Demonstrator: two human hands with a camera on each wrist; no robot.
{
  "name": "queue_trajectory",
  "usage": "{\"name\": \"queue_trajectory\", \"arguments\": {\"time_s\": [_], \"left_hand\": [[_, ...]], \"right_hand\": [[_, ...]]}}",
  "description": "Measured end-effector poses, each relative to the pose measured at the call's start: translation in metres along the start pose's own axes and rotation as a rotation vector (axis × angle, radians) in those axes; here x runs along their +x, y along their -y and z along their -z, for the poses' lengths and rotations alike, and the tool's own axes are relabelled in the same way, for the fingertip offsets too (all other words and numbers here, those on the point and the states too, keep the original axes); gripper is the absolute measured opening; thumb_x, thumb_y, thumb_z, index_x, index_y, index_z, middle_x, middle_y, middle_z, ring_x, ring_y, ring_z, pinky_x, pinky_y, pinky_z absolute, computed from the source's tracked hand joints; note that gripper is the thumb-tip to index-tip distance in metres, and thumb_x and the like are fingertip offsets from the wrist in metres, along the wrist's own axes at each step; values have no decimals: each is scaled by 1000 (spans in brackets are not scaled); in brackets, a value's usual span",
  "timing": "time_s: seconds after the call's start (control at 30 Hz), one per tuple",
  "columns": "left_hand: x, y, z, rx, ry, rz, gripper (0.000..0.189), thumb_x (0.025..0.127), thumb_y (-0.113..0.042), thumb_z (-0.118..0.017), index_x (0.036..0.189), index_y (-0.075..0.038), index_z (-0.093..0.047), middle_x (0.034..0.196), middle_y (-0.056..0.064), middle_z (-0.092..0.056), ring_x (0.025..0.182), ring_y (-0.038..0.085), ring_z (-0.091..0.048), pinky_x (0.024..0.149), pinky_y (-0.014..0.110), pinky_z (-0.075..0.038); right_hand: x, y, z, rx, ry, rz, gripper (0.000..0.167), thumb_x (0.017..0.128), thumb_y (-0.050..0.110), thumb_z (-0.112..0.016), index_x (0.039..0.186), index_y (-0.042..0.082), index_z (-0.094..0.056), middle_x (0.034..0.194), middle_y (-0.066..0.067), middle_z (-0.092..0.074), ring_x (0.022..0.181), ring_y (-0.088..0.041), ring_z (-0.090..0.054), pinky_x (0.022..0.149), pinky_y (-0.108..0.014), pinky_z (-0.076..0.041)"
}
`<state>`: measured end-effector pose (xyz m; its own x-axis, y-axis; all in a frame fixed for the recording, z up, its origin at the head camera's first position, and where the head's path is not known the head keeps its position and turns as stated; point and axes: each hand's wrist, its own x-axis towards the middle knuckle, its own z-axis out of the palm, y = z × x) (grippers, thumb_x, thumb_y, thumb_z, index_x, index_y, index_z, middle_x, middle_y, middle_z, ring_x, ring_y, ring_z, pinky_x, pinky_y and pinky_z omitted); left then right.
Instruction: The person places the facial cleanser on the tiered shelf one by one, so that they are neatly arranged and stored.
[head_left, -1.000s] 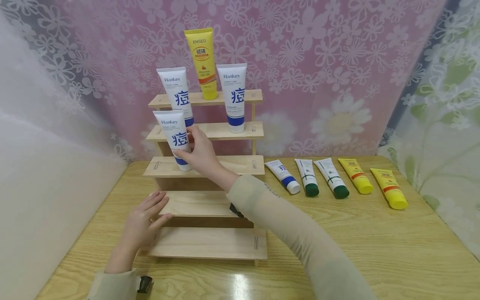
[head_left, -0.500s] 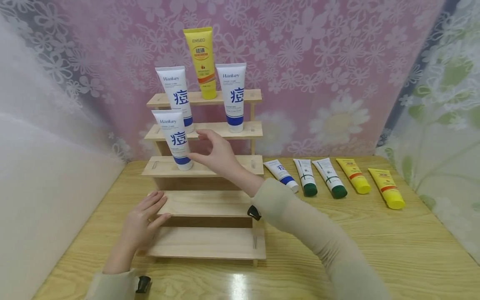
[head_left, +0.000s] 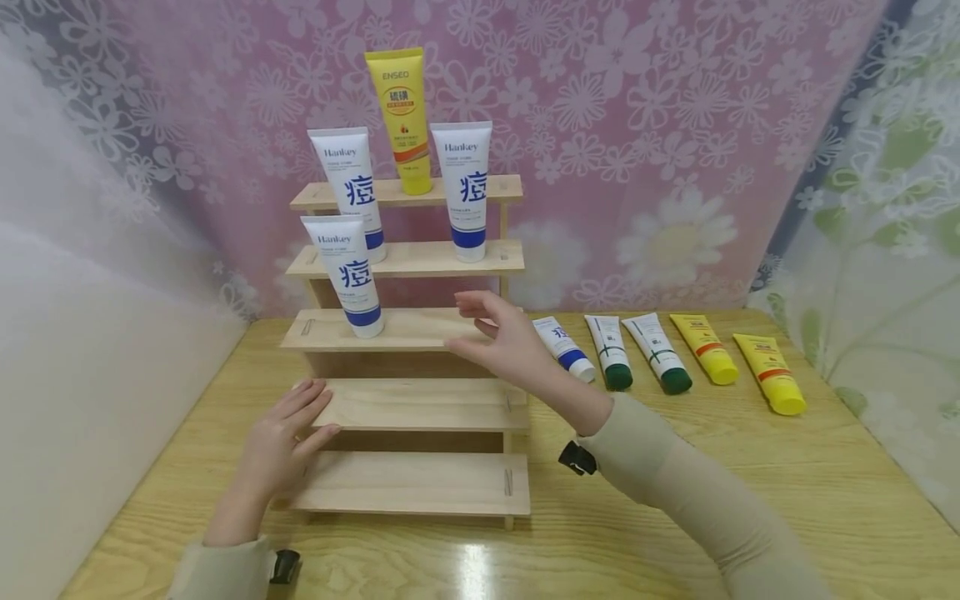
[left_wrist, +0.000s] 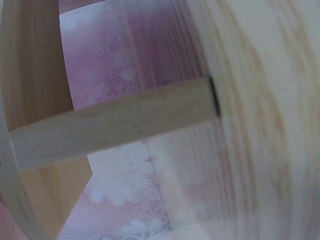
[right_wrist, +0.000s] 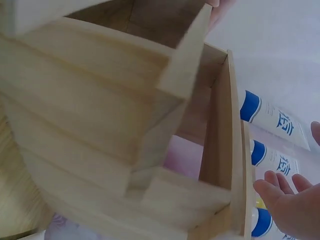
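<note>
A stepped wooden display rack [head_left: 420, 404] stands on the table. My left hand [head_left: 281, 442] rests on the left end of its second step from the bottom, fingers extended. Over the right end of the middle step, my right hand [head_left: 517, 346] holds nothing, its fingers loosely bent and thumb apart. On that step's left part, a white cream tube with a blue band [head_left: 347, 271] stands on its cap. One step higher are two matching tubes, one at left [head_left: 337, 158] and one at right [head_left: 467, 187]. A yellow tube [head_left: 400, 117] stands on the top step.
Right of the rack, several tubes lie on the table: a white and blue one [head_left: 557, 340], two white ones with green caps, left [head_left: 604, 333] and right [head_left: 654, 340], and two yellow ones, nearer [head_left: 703, 342] and farther right [head_left: 768, 365]. A flowered pink backdrop [head_left: 615, 192] hangs behind.
My right hand has let go of the white and blue tube on the middle step and moved right, away from it. My left hand has stayed on the rack.
</note>
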<state>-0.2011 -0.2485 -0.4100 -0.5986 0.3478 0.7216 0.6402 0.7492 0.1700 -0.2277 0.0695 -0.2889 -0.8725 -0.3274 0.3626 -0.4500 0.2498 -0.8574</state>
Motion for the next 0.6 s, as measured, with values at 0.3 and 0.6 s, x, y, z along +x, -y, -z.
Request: {"name": "queue_trajectory", "arguments": {"time_s": [0.3,0.6], "left_hand": [[0,1,1,10,2,3,63,83,-53,-46,107,3,-62,116,17,-56,109,35,-48,102,30,-30],[-1,-2,2,24,40,41,61,82,-52,-50,108,1,-62,118,15,-54,110,34,-47,101,34,-31]], "right_hand": [[-35,-21,30,-49,-41,-4,55,77,11,-69,124,-3,-44,120,-16,-49,113,-23,-45,95,-25,-39],[-58,-43,54,-134,-108,-34,49,77,12,-69,120,-1,-47,117,-14,-51,111,-23,-47,93,-29,-42]]}}
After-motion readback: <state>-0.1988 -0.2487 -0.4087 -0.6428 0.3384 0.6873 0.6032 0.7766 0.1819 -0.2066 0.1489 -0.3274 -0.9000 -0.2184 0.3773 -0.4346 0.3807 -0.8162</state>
